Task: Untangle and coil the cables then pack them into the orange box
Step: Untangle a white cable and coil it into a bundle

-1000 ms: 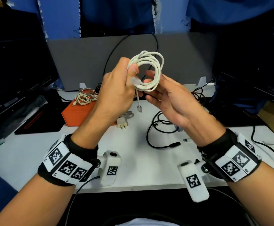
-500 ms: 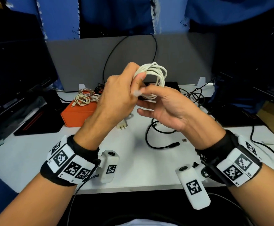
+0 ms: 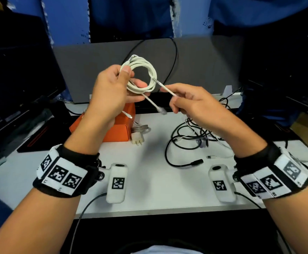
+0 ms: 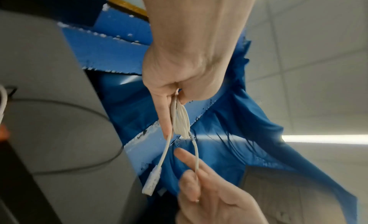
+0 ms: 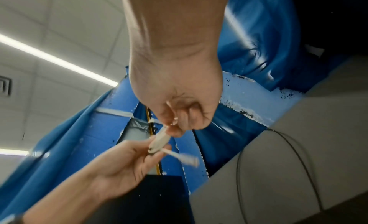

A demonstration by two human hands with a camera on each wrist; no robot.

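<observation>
Head: left hand [image 3: 109, 92] pinches white coil [image 3: 140, 76] upright above box [image 3: 113, 131]; right hand [image 3: 190, 105] pinches its tail, which runs rightward from the coil. Black cables [image 3: 191, 138] loose on table [image 3: 158, 180].
Left wrist: plug [image 4: 151, 180] dangles free.
Right wrist: coil edge-on, blurred; box nearer left hand, judged.

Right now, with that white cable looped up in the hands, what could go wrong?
The left hand pinches the white cable coil at one spot only, so the loops might spring apart. The right hand holds one short tail; pulling it could undo a turn. The other end's connector dangles free above the table and might snag on the black cables when the coil goes to the orange box.
</observation>
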